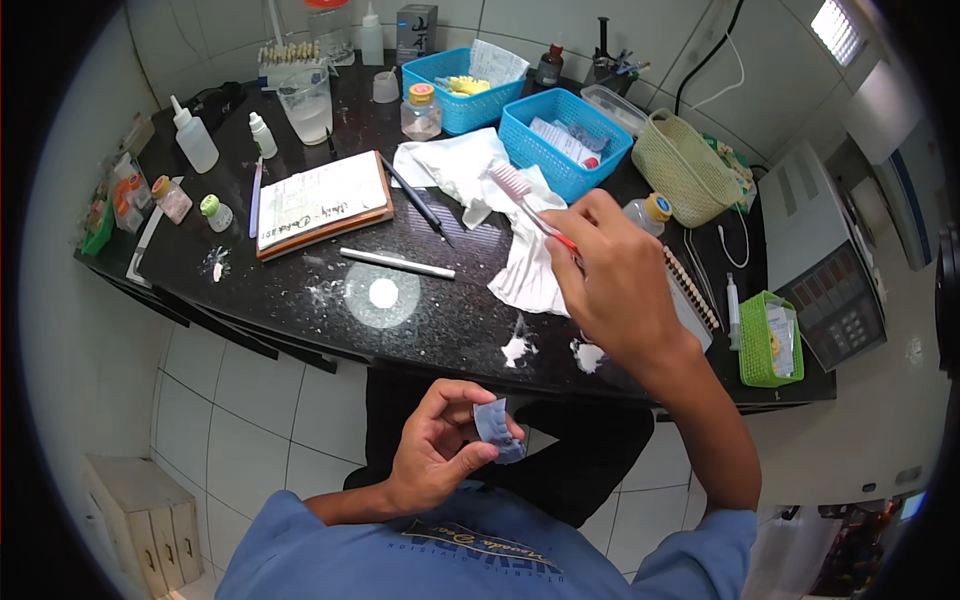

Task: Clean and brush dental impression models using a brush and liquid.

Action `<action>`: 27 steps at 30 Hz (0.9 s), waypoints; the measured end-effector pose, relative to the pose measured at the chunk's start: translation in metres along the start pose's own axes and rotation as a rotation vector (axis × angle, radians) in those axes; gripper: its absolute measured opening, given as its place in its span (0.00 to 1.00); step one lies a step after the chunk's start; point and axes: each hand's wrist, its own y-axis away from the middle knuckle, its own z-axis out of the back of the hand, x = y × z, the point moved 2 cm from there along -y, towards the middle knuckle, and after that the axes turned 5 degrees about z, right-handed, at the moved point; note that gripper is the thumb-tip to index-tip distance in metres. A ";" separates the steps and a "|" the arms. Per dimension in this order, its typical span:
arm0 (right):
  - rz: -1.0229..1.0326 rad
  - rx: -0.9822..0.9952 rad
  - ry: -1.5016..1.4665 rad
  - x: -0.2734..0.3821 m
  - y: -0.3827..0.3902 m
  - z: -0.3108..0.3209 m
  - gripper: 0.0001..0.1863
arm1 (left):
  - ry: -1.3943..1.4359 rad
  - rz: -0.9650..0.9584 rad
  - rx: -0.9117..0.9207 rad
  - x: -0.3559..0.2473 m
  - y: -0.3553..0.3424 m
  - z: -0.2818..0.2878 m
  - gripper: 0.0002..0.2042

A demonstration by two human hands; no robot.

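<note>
In the head view my left hand (445,445) is low over my lap, gripping a small blue-grey piece with tooth-like ridges (494,428) between thumb and fingers. My right hand (610,275) is raised over the desk's right half, its fingers closed on a toothbrush (515,188) with a red handle, bristle head pointing up and left over white crumpled cloths (460,165). Beneath it, small heaps of white powder (519,350) lie on the black desktop (440,320). The brush and the blue-grey piece are well apart.
A notepad (323,200), pens (397,262), bottles (196,140), a cup of liquid (305,105) and blue baskets (561,140) stand on the desk. At right are a shade strip (690,285), a green basket (768,350) and a boxy machine (820,260). Drawers (150,520) stand low left.
</note>
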 end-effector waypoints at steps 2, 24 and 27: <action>0.014 0.072 0.038 -0.017 -0.019 -0.021 0.09 | -0.005 -0.046 -0.016 0.000 0.002 0.004 0.25; 0.241 0.175 -0.007 0.028 -0.028 -0.052 0.10 | -0.328 -0.369 0.108 -0.088 -0.032 0.037 0.23; 0.023 -0.021 -0.202 0.005 -0.025 -0.012 0.10 | -0.281 -0.241 0.052 -0.104 -0.057 0.023 0.22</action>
